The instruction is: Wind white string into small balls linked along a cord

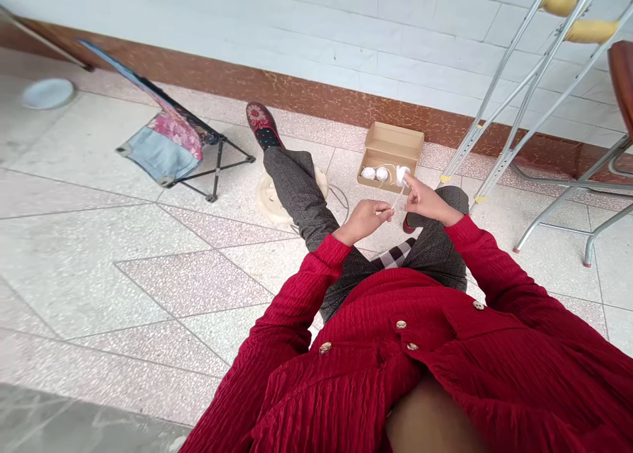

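My left hand pinches a strand of white yarn between thumb and fingertips. The strand runs up towards my right hand, whose fingertips hold a small bundle of white yarn. Its index finger points forward against the bundle, and the other fingers are curled in. Just beyond the hands an open cardboard box lies on the floor, lid folded back. Inside it are a white yarn ball and a second yarn ball, with a loose strand curving beside them.
A folding chair stands to the left, and a pale round stool is behind my left leg. Metal crutches lean on the wall at the right, near a metal-legged chair. A white round basin is far left.
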{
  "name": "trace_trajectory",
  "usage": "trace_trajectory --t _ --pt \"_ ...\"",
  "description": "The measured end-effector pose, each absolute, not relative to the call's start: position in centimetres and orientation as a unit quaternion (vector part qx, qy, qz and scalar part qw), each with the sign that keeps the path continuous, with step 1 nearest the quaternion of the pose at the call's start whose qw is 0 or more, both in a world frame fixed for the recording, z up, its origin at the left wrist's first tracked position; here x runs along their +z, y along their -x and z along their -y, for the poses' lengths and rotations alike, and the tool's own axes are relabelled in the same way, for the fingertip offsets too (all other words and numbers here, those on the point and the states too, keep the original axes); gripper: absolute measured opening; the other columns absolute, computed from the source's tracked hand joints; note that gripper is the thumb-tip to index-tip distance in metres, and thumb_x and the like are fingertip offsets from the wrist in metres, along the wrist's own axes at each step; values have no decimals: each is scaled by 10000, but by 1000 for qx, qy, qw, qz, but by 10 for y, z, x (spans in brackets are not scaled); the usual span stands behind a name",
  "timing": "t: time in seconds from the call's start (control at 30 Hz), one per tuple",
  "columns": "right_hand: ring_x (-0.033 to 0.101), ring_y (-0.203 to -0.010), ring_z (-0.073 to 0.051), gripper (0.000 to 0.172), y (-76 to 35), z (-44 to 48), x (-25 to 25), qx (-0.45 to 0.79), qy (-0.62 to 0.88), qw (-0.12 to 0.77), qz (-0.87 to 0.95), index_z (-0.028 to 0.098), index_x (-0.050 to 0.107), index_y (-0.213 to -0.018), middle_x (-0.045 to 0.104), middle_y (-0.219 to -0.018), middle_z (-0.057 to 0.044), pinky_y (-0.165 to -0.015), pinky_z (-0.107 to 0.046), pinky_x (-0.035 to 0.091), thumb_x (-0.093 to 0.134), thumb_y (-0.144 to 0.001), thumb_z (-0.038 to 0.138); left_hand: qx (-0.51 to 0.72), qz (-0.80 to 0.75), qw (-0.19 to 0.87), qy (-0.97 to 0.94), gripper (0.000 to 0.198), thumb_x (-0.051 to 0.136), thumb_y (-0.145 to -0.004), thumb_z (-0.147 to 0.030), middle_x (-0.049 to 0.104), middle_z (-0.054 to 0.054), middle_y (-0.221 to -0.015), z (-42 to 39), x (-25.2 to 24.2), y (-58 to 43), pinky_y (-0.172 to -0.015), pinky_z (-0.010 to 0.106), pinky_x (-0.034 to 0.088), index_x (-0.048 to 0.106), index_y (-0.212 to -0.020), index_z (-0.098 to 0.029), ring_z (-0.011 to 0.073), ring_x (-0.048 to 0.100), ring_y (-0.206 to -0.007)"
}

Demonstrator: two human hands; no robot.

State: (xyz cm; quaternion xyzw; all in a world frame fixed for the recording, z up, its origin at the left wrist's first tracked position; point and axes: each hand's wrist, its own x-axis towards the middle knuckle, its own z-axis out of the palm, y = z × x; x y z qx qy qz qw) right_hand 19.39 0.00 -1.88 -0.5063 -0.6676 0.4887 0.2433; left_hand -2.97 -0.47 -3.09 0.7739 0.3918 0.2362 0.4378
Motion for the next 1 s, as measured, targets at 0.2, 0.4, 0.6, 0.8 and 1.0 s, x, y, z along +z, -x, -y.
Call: trace_trajectory --t 0.2,0.4,0.6,0.8,1.0 --pt "559 -675 -120 966 -187 32 -40 535 465 124 695 159 334 -1577 646 -1183 -126 -668 -288 496 758 -709 163 270 -427 359 -785 238 586 -910 -287 735 35 -794 -21 -15 51 -791 300 455 749 -779 -172 175 642 -781" --pt "534 -743 -90 825 -181 46 7 706 325 264 571 287 408 -1514 571 -1265 -71 -626 -224 468 781 -777 282 266 -428 456 -734 294 554 -911 -304 720 13 -732 -19 -31 40 -721 265 455 730 -729 -155 146 625 -707" --pt "573 -748 -127 938 -188 11 -8 558 447 299 632 280 314 -1562 546 -1378 -113 -681 -288 508 773 -744 267 196 -378 484 -764 335 541 -929 -329 660 -11 -642 14 -36 26 -686 252 422 716 -694 -165 124 565 -632" --pt "546 -668 -116 885 -184 29 -52 429 514 170 723 193 460 -1498 574 -1364 -161 -724 -331 500 731 -661 101 211 -398 361 -817 282 582 -906 -282 693 21 -686 -6 -23 42 -795 303 452 712 -676 -186 170 602 -719" --pt "549 -727 -95 791 -180 59 -12 692 360 230 582 215 467 -1470 608 -1159 -66 -634 -231 462 779 -744 256 252 -411 456 -748 291 574 -909 -295 705 15 -709 -21 -29 45 -735 269 460 694 -680 -161 152 626 -706"
